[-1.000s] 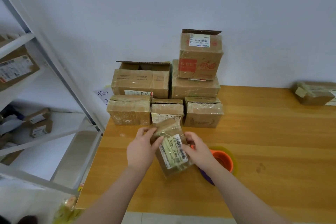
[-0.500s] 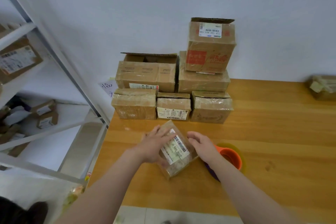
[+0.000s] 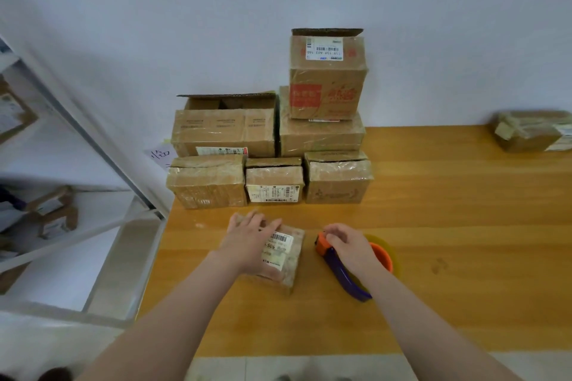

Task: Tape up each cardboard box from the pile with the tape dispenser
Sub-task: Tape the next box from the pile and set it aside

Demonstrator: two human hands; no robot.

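Left hand point(image 3: 247, 244): your grip is apart. The fingers lie straight and flat on top of the small box point(image 3: 294, 269) and press it onto the table point(image 3: 448, 226).
Right hand point(image 3: 353, 249): your grip is clamped on the tape dispenser point(image 3: 342, 275). The fingers curl over its orange head, and the purple handle points back toward you.
Small box: it lies flat with its white label point(image 3: 277, 249) up, just left of the dispenser, not touching it.
Pile point(image 3: 272, 176): the boxes are stacked against the wall at the back left of the table, a short gap beyond your left fingertips.
Edges: the left edge of the table is near your left forearm, and a metal shelf rack point(image 3: 102, 145) stands beside it. The front edge passes under both forearms.
Room: the table surface runs wide to the right of the dispenser, up to one taped box point(image 3: 526, 133) at the back right, well apart.
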